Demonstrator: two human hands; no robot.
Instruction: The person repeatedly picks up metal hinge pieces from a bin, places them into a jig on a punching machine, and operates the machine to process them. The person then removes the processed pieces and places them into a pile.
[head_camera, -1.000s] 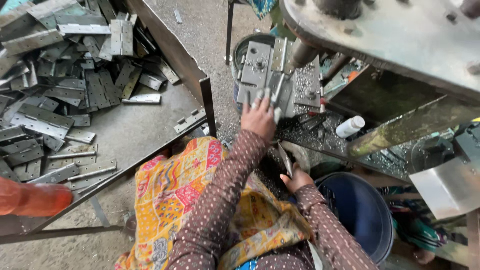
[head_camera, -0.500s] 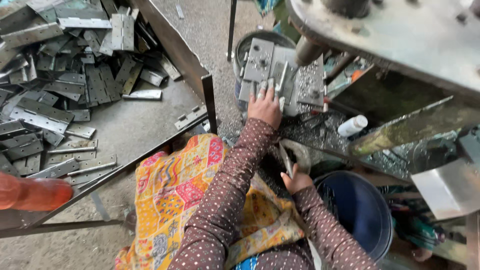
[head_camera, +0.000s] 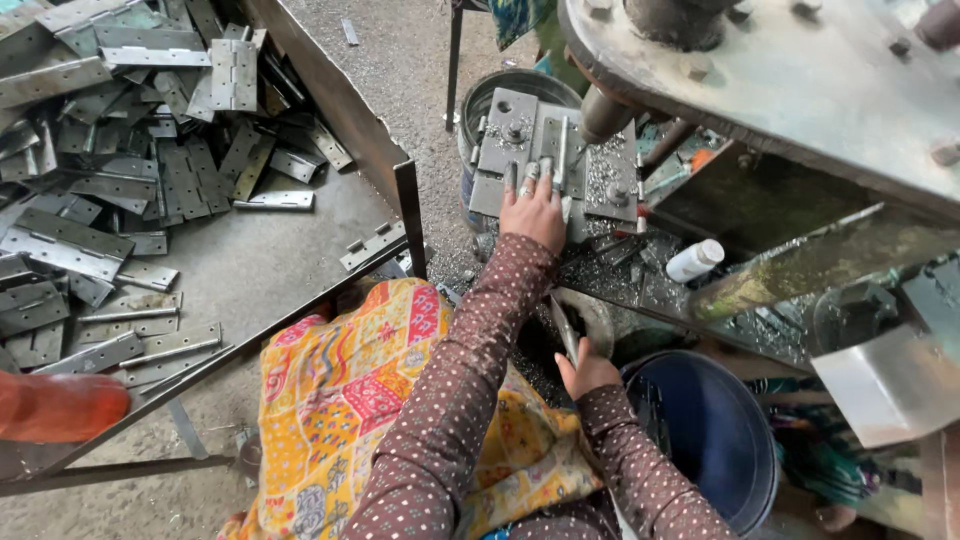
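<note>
Looking down from my head, I see my left hand (head_camera: 533, 212) stretched far forward, fingers spread flat on the grey metal die plate (head_camera: 553, 150) of a press (head_camera: 770, 80). It lies open and clasps nothing; the fingertips touch a narrow metal strip (head_camera: 561, 152) standing lengthwise on the plate. Silver filings lie scattered on the plate's right side.

My right hand (head_camera: 586, 372) is nearer to me and lower, fingers curled around the near end of a thin metal piece (head_camera: 563, 325) that points away from me. It is just left of a dark blue bucket (head_camera: 715, 435).

Both sleeves are brown with pale dots. A yellow and red patterned cloth (head_camera: 350, 400) covers my lap. To the left, a steel tray (head_camera: 240, 265) holds a heap of grey hinges (head_camera: 120, 170). A small white bottle (head_camera: 694, 261) lies right of the plate, under the press. An orange sleeve (head_camera: 60, 405) shows at the left edge.
</note>
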